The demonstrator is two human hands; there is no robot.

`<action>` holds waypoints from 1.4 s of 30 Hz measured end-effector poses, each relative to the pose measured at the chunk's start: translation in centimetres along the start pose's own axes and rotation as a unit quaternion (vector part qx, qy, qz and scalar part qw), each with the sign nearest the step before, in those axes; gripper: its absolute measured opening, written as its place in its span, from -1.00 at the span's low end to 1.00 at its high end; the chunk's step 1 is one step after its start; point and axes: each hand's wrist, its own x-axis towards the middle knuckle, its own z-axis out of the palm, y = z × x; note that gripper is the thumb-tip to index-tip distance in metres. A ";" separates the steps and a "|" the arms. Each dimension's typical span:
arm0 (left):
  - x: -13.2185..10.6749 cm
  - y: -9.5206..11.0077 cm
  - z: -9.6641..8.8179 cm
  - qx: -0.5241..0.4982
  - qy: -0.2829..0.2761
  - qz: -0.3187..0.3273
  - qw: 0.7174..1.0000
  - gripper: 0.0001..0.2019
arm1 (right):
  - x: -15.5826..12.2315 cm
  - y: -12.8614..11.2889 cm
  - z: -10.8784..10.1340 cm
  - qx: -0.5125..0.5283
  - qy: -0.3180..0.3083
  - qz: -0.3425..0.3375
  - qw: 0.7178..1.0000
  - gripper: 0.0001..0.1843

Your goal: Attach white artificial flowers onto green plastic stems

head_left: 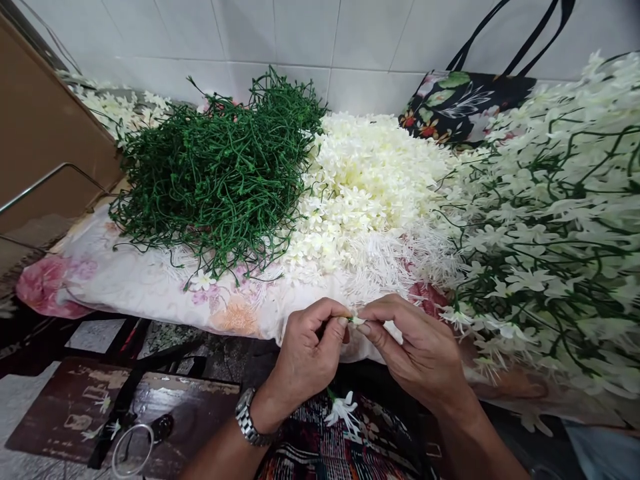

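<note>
My left hand point(313, 347), with a metal watch at the wrist, pinches a thin green plastic stem point(350, 320) between thumb and forefinger. Fingertip to fingertip with it, my right hand point(417, 347) is closed on a small white artificial flower point(358, 321) at the end of that stem. Most of both pieces is hidden by the fingers. Below my hands, a white flower point(343, 411) hangs over the patterned cloth on my lap. Just beyond my fingers lie loose thin white flower pieces point(375, 267).
A tangled heap of green stems point(215, 173) lies at left on the flowered cloth point(150, 287). Loose white blossoms point(370, 173) fill the middle. Assembled flower sprays point(545, 253) are piled at right. A floral bag point(465, 107) leans on the tiled wall; a brown box point(50, 113) stands at left.
</note>
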 end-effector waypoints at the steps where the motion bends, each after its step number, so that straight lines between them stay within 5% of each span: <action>1: 0.0 0.0 0.0 0.008 0.001 0.005 1.000 -0.86 | 0.0 0.0 0.0 0.000 0.000 -0.001 1.000 -0.90; 31: 0.1 0.1 0.1 0.106 -0.001 0.104 0.989 -0.81 | 0.1 0.6 0.3 0.032 -0.036 0.007 0.999 -0.89; 42: -0.2 0.3 -0.3 -0.047 -0.046 -0.015 0.998 -0.90 | 0.2 0.2 -0.2 0.016 -0.006 -0.005 1.000 -0.92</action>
